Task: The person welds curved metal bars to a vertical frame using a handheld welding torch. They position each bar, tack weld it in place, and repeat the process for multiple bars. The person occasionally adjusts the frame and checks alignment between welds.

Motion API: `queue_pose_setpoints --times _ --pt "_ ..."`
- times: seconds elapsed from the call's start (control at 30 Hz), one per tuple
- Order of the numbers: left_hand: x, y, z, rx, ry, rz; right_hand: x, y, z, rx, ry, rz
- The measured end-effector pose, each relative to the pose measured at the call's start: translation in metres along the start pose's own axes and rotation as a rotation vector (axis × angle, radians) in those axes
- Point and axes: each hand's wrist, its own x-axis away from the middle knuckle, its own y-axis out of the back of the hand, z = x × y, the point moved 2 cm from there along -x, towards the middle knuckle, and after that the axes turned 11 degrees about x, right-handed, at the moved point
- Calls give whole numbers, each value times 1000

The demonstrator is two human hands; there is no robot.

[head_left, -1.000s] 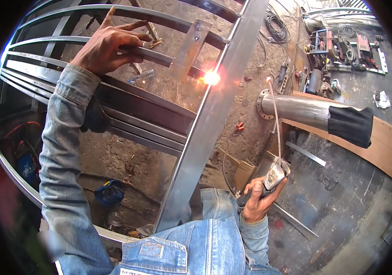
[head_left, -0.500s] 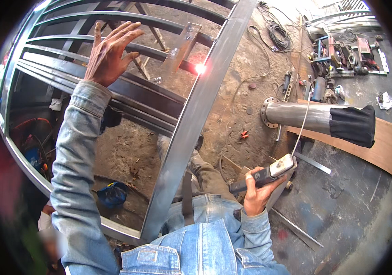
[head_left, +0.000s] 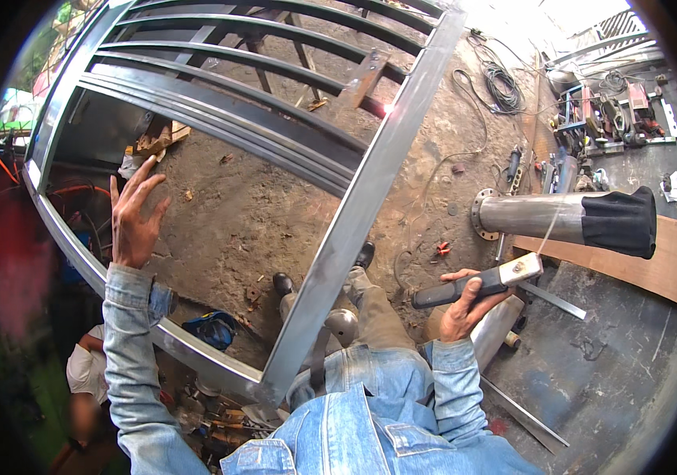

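Our right grip (head_left: 467,309) is wrapped around the black handle of an electrode holder (head_left: 493,279); the thin rod (head_left: 554,215) in its pale head slants upward, crossing the steel pipe (head_left: 524,214) as we see it. Our left grip (head_left: 134,226) is open, fingers spread, over the left part of the metal frame (head_left: 352,222). Farther off, a small pinkish glow (head_left: 387,109) shows at the frame's right rail, near a brownish plate (head_left: 366,77). Beyond, a cable coil (head_left: 503,89) lies on the floor (head_left: 425,229).
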Motion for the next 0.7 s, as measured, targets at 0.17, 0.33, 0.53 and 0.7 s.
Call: queue_pose_setpoints --times 0.17,0.33,0.53,0.7 --pt "72 18 49 12 85 27 36 -18 8 -68 -102 -47" --pt "133 35 89 176 65 48 89 -37 31 -128 -121 -106" --pt "171 33 105 316 28 154 147 -57 51 -75 -78 -173" --pt "157 29 86 337 -36 189 188 -72 54 -94 -189 -153"
